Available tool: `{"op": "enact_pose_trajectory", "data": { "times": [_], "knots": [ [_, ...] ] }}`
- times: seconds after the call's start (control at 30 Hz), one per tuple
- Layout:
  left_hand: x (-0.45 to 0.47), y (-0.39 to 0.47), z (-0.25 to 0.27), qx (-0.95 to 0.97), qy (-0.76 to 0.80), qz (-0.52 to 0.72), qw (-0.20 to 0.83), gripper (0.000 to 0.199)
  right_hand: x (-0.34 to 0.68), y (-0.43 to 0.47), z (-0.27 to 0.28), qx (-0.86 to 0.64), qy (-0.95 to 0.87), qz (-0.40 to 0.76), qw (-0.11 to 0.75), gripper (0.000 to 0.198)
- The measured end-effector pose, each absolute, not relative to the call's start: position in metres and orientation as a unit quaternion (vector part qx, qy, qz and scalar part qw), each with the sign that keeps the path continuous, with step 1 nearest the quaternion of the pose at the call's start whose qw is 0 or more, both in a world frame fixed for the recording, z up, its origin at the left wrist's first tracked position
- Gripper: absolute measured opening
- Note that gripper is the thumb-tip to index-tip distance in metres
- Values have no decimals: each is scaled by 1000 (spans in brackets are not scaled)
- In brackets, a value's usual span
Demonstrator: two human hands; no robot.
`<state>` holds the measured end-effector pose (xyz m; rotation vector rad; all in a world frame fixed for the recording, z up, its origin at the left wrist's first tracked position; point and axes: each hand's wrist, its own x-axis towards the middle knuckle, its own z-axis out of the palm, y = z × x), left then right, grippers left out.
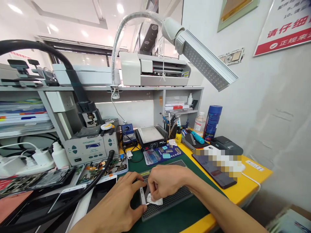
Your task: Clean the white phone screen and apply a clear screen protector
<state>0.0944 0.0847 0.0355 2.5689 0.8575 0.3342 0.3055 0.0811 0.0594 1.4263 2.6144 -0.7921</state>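
Note:
My left hand (116, 204) reaches in from the lower left and grips a white-framed smartphone (142, 195) at one end, with fingers at one side and the thumb at the other. Curled into a fist, my right hand (167, 179) presses a crumpled white wipe (156, 201) against the phone's front. Most of the phone is hidden under the right hand. Beneath it lies a grey perforated pad (170, 207) on a dark green mat (165, 223).
Left of me are several phones and a tray of circuit boards (121, 163), crossed by a black hose (107, 168). A hot plate (152, 137) and soldering station (128, 134) stand behind. To the right lies a dark phone (213, 171); a lamp (206, 58) hangs overhead.

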Motion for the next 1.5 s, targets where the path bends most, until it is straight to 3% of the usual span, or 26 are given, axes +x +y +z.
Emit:
{"op": "enact_pose_trajectory", "data": {
  "times": [0.2,0.47,0.7,0.9,1.1,1.17,1.5],
  "knots": [
    [94,89,31,926,315,112,178,42,344,66,63,522,807,-276,1,14],
    [92,90,26,925,326,106,163,44,398,45,64,588,750,-301,-36,15],
    [93,89,28,924,332,109,153,44,429,35,69,688,708,-154,-34,10],
    [97,83,41,924,344,72,149,50,418,32,82,690,714,-107,-53,26],
    [101,86,40,923,359,66,119,48,390,44,91,589,780,-214,-11,81],
    [101,93,30,933,340,33,113,53,388,47,86,572,786,-234,2,91],
    [104,112,-4,936,330,107,61,49,402,42,68,559,785,-261,-59,79]
  ]
}}
